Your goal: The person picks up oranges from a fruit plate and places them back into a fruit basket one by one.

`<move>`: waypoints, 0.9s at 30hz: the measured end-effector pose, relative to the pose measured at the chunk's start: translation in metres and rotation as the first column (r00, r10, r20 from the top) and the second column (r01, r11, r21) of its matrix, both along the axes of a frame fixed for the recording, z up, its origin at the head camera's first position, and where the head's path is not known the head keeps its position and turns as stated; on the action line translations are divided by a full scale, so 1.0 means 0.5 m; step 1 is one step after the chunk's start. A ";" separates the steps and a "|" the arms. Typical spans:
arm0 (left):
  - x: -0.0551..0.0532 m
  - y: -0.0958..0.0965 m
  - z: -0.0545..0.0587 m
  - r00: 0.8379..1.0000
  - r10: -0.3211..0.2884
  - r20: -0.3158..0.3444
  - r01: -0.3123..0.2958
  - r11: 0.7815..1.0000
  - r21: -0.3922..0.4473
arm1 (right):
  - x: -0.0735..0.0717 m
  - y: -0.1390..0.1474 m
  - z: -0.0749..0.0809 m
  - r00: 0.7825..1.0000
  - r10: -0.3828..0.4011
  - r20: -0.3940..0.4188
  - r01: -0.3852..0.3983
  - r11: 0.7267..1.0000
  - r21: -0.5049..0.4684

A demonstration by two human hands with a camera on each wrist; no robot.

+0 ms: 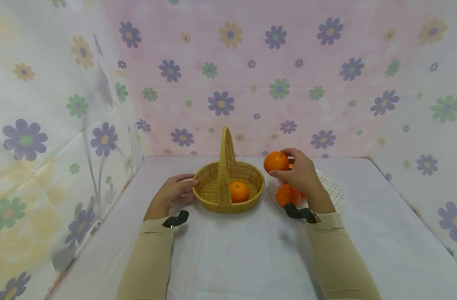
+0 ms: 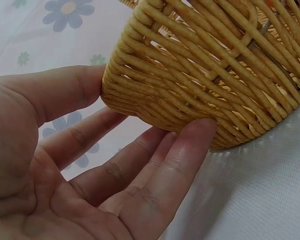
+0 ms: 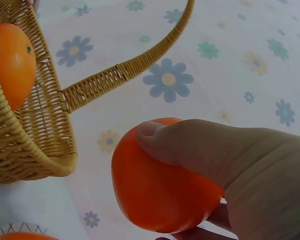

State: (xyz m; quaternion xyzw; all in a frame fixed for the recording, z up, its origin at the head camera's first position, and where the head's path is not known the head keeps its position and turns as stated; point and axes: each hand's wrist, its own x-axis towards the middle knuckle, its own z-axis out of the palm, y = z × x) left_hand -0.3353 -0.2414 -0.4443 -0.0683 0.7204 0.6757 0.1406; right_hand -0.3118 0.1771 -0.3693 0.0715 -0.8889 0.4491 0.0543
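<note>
We note: right hand (image 1: 303,173) pinches an orange (image 1: 275,162); lower, plate (image 1: 331,187) with more oranges (image 1: 287,195); leftward, basket (image 1: 247,206), its handle (image 1: 223,177) standing between grip and left hand (image 1: 173,192), uncurled, touching the side

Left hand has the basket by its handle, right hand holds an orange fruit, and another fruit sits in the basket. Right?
Not quite: the left hand is off the handle; it touches the basket's side, as the head view shows. The right hand holds an orange fruit, and another fruit sits in the basket.
</note>
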 end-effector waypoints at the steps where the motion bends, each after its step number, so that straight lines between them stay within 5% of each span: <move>1: 0.000 0.000 0.000 1.000 0.000 -0.001 0.000 1.000 0.005 | -0.001 -0.003 -0.002 1.000 0.006 -0.001 -0.006 1.000 0.000; 27: 0.006 0.002 0.005 1.000 -0.027 -0.006 0.028 0.999 0.018 | -0.004 -0.057 -0.030 0.991 0.135 -0.023 -0.131 0.985 0.116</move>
